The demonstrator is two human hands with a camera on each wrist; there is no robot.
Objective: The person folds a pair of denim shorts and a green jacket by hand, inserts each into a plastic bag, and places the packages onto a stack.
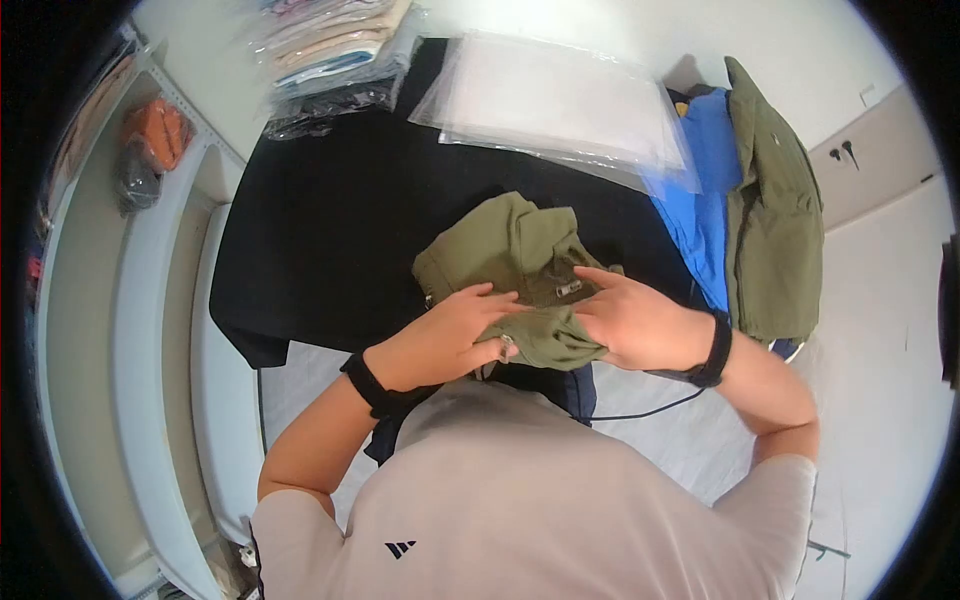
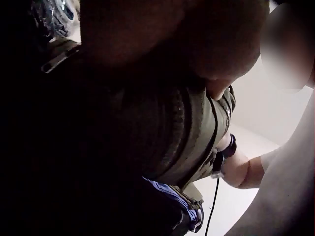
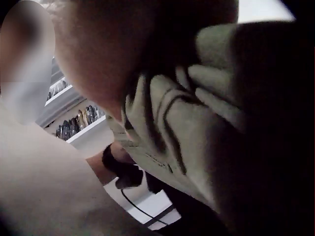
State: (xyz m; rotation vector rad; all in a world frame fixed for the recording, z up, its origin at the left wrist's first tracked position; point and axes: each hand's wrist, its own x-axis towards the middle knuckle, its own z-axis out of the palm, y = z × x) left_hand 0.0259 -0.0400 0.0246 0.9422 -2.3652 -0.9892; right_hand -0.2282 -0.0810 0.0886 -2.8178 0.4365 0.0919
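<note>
An olive green garment lies bunched at the near edge of the black-covered table, its lower part gathered between both hands. The left hand grips the garment's waistband side, thumb near a small metal piece. On the other side the right hand holds the gathered cloth, index finger stretched over it near a zipper pull. Dark folds and a seam of the garment fill the left wrist view. In the right wrist view, wrinkled green cloth hangs below the right hand; its fingertips are hidden there.
Clear plastic bags lie flat at the table's back, beside a stack of bagged garments. Blue clothing and another olive garment rest at the right edge. Shelving stands left, holding an orange item. A cable hangs near the body.
</note>
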